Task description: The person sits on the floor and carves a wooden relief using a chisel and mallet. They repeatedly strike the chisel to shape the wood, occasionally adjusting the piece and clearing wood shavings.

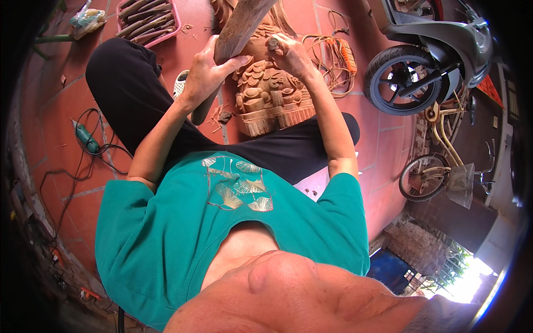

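My left hand [206, 75] is closed round a long wooden club-like mallet [240, 30], thick at the far end and narrower toward my lap. Just to its right, my right hand [290, 55] is closed in a fist round a thin tool, likely a chisel; only its round butt end [272, 43] shows above the fingers, and the blade is hidden. Beneath both hands a brown wood carving [266, 91] with deep relief of rounded, scale-like shapes lies on the floor between my legs. Wood chips [217, 114] lie beside its left edge.
A pink basket [179, 25] of long-handled tools stands at the far left. A green power tool [86, 137] with a black cord lies left of my knee. Right of the carving are an orange power strip [348, 56] and coiled cord. A motorbike [405, 77] and bicycle [427, 176] stand further right.
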Available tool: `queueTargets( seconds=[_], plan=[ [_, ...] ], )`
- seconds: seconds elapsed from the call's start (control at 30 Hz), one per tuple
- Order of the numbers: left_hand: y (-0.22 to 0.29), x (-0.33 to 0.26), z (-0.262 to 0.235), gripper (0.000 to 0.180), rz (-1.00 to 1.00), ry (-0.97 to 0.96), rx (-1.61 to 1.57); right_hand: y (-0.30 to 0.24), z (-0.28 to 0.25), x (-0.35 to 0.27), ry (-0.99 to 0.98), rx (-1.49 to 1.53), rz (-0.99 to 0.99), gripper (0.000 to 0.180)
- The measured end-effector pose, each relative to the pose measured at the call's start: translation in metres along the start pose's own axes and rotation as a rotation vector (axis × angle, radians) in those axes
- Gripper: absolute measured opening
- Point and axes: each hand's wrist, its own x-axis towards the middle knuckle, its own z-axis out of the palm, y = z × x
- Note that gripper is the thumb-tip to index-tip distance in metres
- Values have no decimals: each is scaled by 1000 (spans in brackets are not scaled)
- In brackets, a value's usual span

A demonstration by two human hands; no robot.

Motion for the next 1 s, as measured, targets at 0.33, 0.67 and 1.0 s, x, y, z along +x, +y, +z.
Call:
queueTargets(
  seconds=[0.33,0.67,1.0],
  plan=[
    [15,-13,2,56,69,-3,126,-3,12,-5,-12,-104,-20,36],
    [-3,-13,15,60,132,-119,279,-4,7,-6,-2,-113,-75,27],
    [-16,-8,8,49,-93,-208,300,-21,6,-4,38,-35,-4,22]
  ],
)
